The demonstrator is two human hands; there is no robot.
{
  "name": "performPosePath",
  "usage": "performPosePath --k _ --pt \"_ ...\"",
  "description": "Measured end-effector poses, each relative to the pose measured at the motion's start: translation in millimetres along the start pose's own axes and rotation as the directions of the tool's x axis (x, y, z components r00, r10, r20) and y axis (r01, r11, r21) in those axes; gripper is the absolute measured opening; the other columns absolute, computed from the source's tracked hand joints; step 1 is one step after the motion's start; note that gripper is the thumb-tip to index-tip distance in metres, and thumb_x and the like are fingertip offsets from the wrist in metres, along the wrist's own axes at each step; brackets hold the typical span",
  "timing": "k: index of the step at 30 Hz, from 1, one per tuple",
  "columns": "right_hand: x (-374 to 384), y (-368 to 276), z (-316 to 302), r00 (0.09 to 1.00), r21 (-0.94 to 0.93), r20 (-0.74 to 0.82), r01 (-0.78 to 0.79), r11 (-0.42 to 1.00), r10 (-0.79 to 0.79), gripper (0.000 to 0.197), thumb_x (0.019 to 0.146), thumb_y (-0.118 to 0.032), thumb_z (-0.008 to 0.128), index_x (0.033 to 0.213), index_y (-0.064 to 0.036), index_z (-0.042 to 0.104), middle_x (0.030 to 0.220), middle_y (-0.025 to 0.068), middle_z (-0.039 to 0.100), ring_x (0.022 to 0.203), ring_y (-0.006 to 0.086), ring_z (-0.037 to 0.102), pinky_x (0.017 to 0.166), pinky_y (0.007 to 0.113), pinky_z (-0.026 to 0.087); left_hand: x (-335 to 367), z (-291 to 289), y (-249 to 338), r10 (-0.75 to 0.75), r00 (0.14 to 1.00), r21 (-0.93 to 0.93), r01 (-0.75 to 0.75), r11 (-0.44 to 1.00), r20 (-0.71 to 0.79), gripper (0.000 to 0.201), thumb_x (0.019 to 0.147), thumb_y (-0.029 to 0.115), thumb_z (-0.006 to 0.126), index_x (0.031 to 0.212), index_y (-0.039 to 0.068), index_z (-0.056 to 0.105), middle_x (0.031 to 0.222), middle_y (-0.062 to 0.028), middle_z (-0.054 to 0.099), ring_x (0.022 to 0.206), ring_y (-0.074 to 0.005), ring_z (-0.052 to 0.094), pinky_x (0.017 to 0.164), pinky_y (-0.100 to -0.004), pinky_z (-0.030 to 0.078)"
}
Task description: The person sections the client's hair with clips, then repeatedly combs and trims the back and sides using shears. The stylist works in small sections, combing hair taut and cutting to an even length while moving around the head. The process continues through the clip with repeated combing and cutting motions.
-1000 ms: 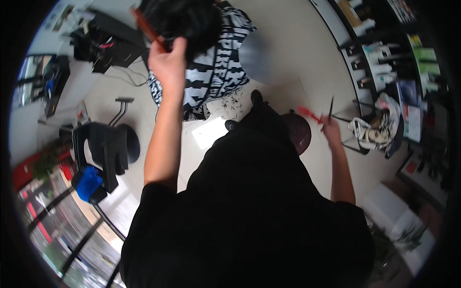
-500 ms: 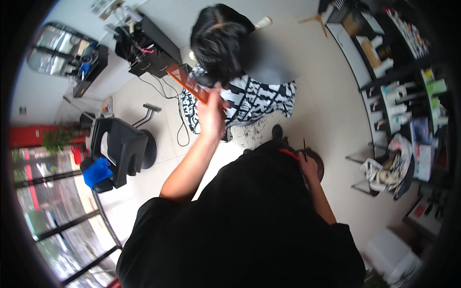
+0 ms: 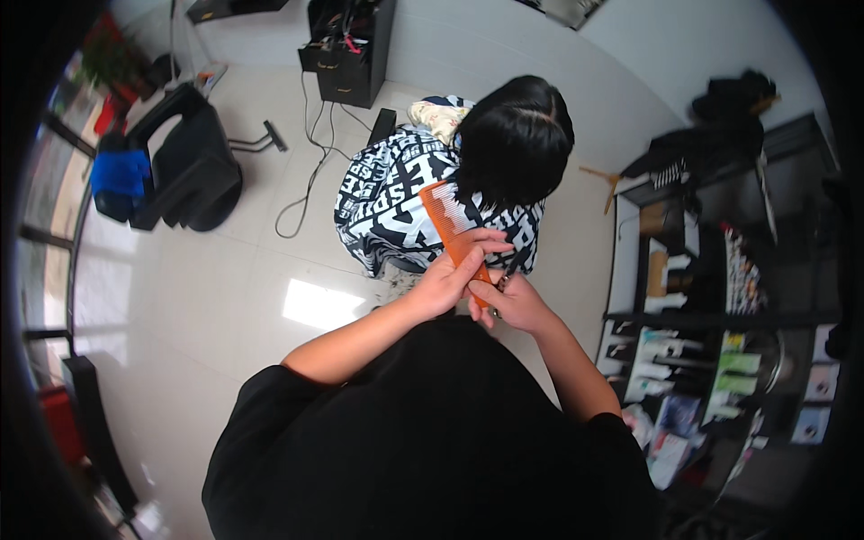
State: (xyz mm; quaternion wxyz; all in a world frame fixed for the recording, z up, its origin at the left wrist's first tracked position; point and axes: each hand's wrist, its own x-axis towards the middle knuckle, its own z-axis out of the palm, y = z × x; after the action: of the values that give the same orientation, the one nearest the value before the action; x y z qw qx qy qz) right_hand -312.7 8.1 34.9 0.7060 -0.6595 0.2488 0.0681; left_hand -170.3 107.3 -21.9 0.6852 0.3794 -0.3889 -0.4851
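Left hand [image 3: 441, 283] grips orange comb [image 3: 457, 236], near side of patterned cape [image 3: 369, 193]; right hand [image 3: 520, 306] grips scissors [image 3: 517, 262], thumb on comb. Right shelf [image 3: 702, 321] holds bottles [image 3: 664, 346]; far drawer cabinet [image 3: 354, 87] holds clutter.

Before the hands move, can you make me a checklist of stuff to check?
1. Left hand holds the orange comb: ok.
2. Right hand is at the comb's lower end: ok.
3. Dark tool at the right hand is shut: cannot tell, it's too small.
4. Patterned cape is spread around the black-haired person: ok.
5. Floor has no cable on it: not ok, a black cable lies there.
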Motion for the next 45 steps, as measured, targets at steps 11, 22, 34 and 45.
performPosePath --k 11,22,34,45 --pt "8 -86 -68 0.892 -0.964 -0.013 0.109 0.244 -0.452 0.031 0.090 -0.014 0.064 0.120 -0.0097 0.068 0.088 0.0122 0.065 0.077 0.0305 0.065 0.069 0.039 0.051 4 -29 -11 -0.088 0.970 -0.356 0.001 0.935 -0.229 0.060 0.105 0.033 0.055 0.156 0.009 0.033 0.120 -0.0129 0.065 0.098 -0.0163 0.066 0.089 -0.0308 0.053" --pt "18 -51 -111 0.990 -0.341 -0.143 -0.066 0.938 0.018 0.022 0.105 -0.021 0.057 0.110 -0.0009 0.062 0.085 0.0055 0.068 0.062 0.0102 0.059 0.061 0.027 0.048 45 -37 -1 0.052 0.976 -0.119 -0.079 0.990 -0.212 0.036 0.105 0.022 0.054 0.136 0.006 0.059 0.099 -0.0025 0.069 0.092 -0.0096 0.061 0.089 -0.0271 0.049" --pt "50 -3 -101 0.776 -0.986 -0.105 -0.003 0.164 -0.622 0.050 0.086 -0.003 0.063 0.135 -0.0120 0.062 0.097 0.0158 0.073 0.081 0.0316 0.071 0.076 0.040 0.055 20 -114 -74 -0.026 0.792 0.087 0.099 0.991 -0.610 0.026 0.098 0.009 0.057 0.120 0.001 0.067 0.096 -0.0033 0.068 0.090 -0.0092 0.062 0.086 -0.0250 0.049" --pt "51 -49 -54 0.659 -0.994 0.001 -0.082 -0.073 -0.752 0.047 0.085 -0.004 0.064 0.131 -0.0099 0.066 0.077 0.0082 0.069 0.061 0.0268 0.059 0.065 0.034 0.047 -95 -158 -148 -0.213 0.627 -0.059 0.257 0.965 -0.749 0.024 0.098 0.007 0.055 0.116 0.000 0.068 0.093 -0.0021 0.068 0.086 -0.0095 0.060 0.082 -0.0243 0.049"
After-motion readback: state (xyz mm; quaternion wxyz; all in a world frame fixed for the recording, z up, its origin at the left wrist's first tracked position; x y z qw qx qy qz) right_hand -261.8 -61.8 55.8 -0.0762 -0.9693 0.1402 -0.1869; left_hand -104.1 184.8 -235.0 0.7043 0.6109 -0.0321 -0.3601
